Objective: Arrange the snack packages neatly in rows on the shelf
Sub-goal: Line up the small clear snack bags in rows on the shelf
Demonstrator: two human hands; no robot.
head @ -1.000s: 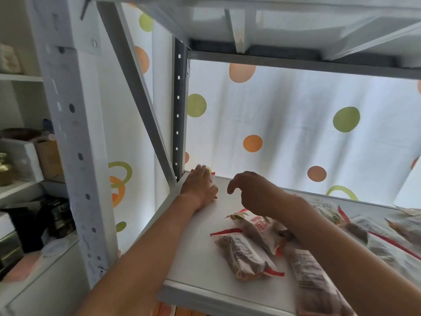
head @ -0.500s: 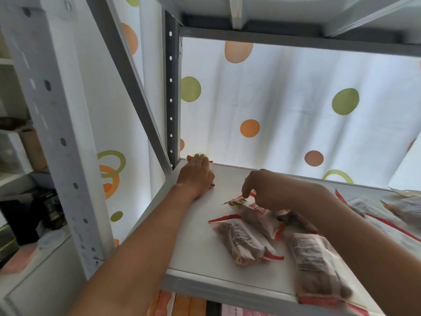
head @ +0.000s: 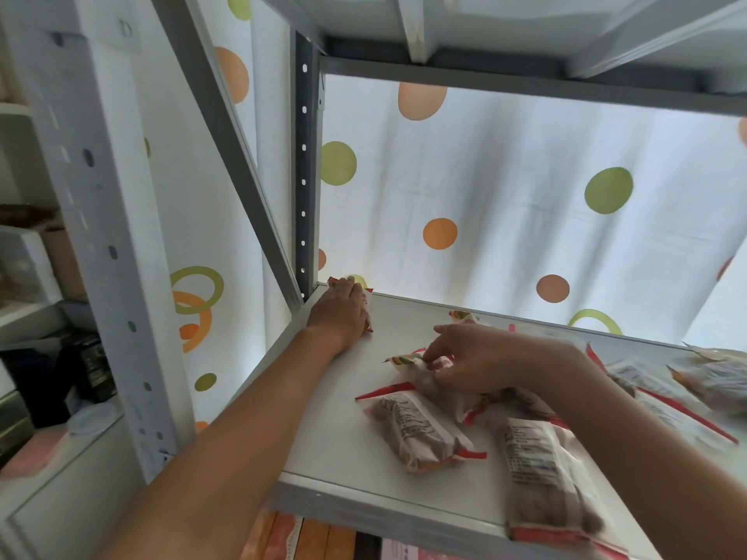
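Several clear snack packages with red edges lie on the white shelf [head: 364, 418]. My left hand [head: 339, 313] lies palm down on one package [head: 367, 313] in the far left corner, covering most of it. My right hand [head: 481, 361] pinches the top of a second package [head: 420, 371] in the middle. In front of it lie another package [head: 416, 430] and a longer package [head: 541, 483] near the front edge. More packages [head: 711, 381] lie scattered at the right.
A grey upright post [head: 305, 163] and a diagonal brace [head: 226, 127] stand at the shelf's left end. The upper shelf [head: 485, 26] hangs close overhead. A dotted white curtain [head: 505, 204] closes the back. Other shelving with boxes [head: 28, 268] stands at far left.
My right hand has come down from hovering and now pinches the middle package. My left hand has stayed on the corner package. The camera has shifted slightly.
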